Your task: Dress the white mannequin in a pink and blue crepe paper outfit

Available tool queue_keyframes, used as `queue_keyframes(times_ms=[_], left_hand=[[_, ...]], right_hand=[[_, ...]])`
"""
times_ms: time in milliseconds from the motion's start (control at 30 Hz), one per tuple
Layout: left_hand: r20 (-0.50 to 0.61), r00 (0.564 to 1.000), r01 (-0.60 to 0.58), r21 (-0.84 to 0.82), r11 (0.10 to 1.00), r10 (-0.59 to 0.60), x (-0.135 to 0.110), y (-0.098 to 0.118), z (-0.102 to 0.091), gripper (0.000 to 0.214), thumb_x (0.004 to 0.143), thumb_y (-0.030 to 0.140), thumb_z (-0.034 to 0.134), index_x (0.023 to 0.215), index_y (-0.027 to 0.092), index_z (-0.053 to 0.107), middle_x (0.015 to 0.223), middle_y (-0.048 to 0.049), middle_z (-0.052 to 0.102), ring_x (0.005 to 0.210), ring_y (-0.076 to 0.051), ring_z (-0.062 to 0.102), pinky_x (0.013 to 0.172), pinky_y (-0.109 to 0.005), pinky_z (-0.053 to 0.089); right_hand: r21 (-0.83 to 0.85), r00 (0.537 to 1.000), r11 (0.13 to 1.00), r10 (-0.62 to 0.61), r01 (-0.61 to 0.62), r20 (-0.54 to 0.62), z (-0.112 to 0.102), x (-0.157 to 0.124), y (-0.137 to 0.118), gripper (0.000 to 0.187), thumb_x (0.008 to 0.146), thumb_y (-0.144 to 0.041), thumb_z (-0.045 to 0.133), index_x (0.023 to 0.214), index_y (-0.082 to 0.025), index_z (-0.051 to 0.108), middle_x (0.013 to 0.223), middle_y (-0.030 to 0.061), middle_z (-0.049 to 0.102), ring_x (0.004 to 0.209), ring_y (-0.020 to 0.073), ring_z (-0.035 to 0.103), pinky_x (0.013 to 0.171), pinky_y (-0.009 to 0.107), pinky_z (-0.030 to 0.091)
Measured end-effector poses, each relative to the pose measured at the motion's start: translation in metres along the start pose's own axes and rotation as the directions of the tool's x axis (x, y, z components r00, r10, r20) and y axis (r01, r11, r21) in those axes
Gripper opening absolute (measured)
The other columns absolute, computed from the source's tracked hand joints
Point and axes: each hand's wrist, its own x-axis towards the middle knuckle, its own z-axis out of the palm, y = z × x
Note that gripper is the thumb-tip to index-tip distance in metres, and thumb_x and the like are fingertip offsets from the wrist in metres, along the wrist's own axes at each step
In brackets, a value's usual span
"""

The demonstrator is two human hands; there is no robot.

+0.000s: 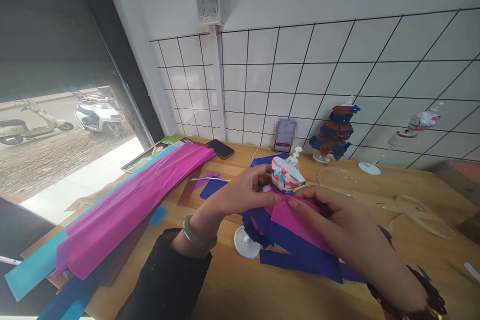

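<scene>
A small mannequin figure (pixel 287 175), its bodice white with pink, blue and red marks, stands tilted between my hands above a round white base (pixel 246 242). My left hand (pixel 243 190) curls around its near left side, and its thumb presses pink crepe paper (pixel 294 222) at the waist. From the right, my right hand (pixel 330 212) pinches the same pink paper against the figure, thumb and index finger close to my left thumb. Dark blue paper (pixel 307 255) hangs below the pink and spreads over the wooden table; a ruffled blue edge shows near the base.
Long pink and turquoise paper sheets (pixel 138 200) lie at the left. Against the tiled wall are a black phone (pixel 221 148), a propped-up phone (pixel 284 135) and a figure in a brown and blue ruffled dress (pixel 333 132). Clear tape-like strips (pixel 416 215) lie at right.
</scene>
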Motion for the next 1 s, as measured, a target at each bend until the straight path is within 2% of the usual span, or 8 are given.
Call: queue_keyframes(times_ms=[200, 400, 500, 633, 833, 1000], left_hand=[[0.006, 1.0, -0.023, 0.018, 1.0, 0.023, -0.0002, -0.0015, -0.0007, 0.037, 0.075, 0.018, 0.065, 0.111, 0.017, 0.056, 0.11, -0.0096, 0.06, 0.104, -0.02, 0.055, 0.089, -0.032, 0.042], [0.015, 0.999, -0.033, 0.033, 0.999, 0.032, 0.001, -0.0048, -0.0016, 0.036, 0.074, 0.018, 0.066, 0.109, 0.017, 0.056, 0.109, -0.0088, 0.06, 0.103, -0.019, 0.056, 0.089, -0.032, 0.042], [0.019, 0.999, -0.029, 0.037, 0.999, 0.028, 0.0009, -0.0059, -0.0016, 0.035, 0.075, 0.018, 0.065, 0.108, 0.017, 0.056, 0.107, -0.0091, 0.061, 0.1, -0.018, 0.056, 0.087, -0.031, 0.043], [0.018, 0.999, -0.027, 0.024, 0.999, 0.026, 0.0006, -0.0058, -0.0013, 0.033, 0.074, 0.018, 0.066, 0.106, 0.017, 0.057, 0.106, -0.0087, 0.061, 0.099, -0.018, 0.057, 0.086, -0.031, 0.043], [0.007, 0.999, -0.039, 0.009, 0.999, 0.039, 0.0007, -0.0048, -0.0005, 0.037, 0.072, 0.022, 0.069, 0.108, 0.017, 0.058, 0.109, -0.0097, 0.062, 0.102, -0.02, 0.057, 0.089, -0.034, 0.043], [-0.002, 1.0, -0.019, -0.005, 1.0, 0.019, 0.0, -0.0051, -0.0001, 0.036, 0.074, 0.022, 0.068, 0.108, 0.018, 0.059, 0.11, -0.0092, 0.061, 0.103, -0.02, 0.057, 0.089, -0.033, 0.044]], right_hand=[[0.037, 0.997, 0.998, -0.061, 0.059, 0.051, -0.0046, -0.0032, -0.005, 0.024, 0.084, -0.043, 0.05, 0.082, -0.026, 0.067, 0.074, -0.0006, 0.068, 0.057, 0.0139, 0.06, 0.048, 0.025, 0.047], [0.073, 0.99, 0.987, -0.143, 0.142, 0.007, -0.0022, -0.0007, 0.0016, 0.019, 0.084, -0.04, 0.054, 0.083, -0.027, 0.069, 0.087, -0.0003, 0.07, 0.076, 0.0161, 0.064, 0.065, 0.026, 0.052], [0.053, 0.996, 0.995, -0.085, 0.086, -0.035, 0.0002, 0.0004, 0.0036, 0.019, 0.081, -0.042, 0.058, 0.082, -0.028, 0.069, 0.085, -0.0008, 0.071, 0.075, 0.0165, 0.065, 0.065, 0.027, 0.052], [0.061, 0.998, 0.998, 0.009, -0.005, -0.068, 0.0012, 0.0013, 0.0016, 0.022, 0.077, -0.046, 0.06, 0.076, -0.026, 0.069, 0.07, -0.0009, 0.069, 0.06, 0.0155, 0.062, 0.051, 0.025, 0.048], [0.097, 0.999, 0.995, 0.015, -0.01, -0.051, 0.0008, 0.0021, 0.0023, 0.023, 0.078, -0.047, 0.059, 0.078, -0.026, 0.068, 0.078, 0.0001, 0.07, 0.066, 0.0159, 0.062, 0.057, 0.026, 0.049], [0.087, 0.999, 0.996, 0.022, -0.018, -0.04, 0.0008, 0.002, 0.0032, 0.024, 0.078, -0.049, 0.058, 0.078, -0.026, 0.068, 0.074, -0.0006, 0.069, 0.063, 0.0148, 0.06, 0.055, 0.025, 0.047]])
